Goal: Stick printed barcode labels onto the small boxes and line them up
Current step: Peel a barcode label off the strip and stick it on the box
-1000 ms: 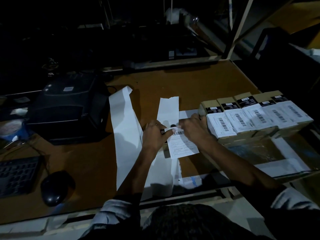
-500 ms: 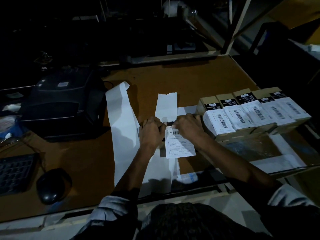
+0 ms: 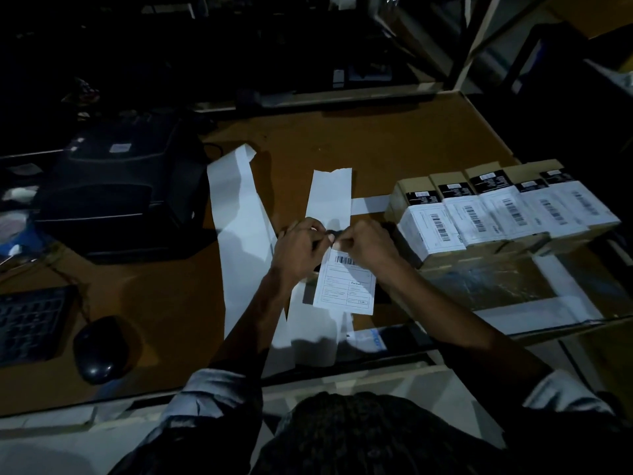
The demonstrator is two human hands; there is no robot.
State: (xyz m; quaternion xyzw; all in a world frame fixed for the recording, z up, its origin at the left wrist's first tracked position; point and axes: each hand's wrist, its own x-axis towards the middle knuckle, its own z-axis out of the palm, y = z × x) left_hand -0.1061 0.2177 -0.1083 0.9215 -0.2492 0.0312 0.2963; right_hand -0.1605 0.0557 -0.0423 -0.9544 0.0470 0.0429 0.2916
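Observation:
A printed barcode label point(image 3: 346, 284) lies in the middle of the brown table point(image 3: 376, 145), over a small dark box that is mostly hidden under it. My left hand point(image 3: 299, 250) and my right hand point(image 3: 368, 246) meet at the label's top edge, fingers curled and pinching it. To the right, several small tan boxes point(image 3: 500, 214) with barcode labels on top stand side by side in a row.
Long white backing strips point(image 3: 239, 221) trail across the table, one point(image 3: 330, 197) running under my hands. A black label printer point(image 3: 120, 190) sits at the left, a mouse point(image 3: 99, 347) and keyboard point(image 3: 29, 323) near the front left. A clear-wrapped carton point(image 3: 513, 286) supports the boxes.
Both hands have drawn closer together at the label's top edge. The label now lies flatter and lower over the box.

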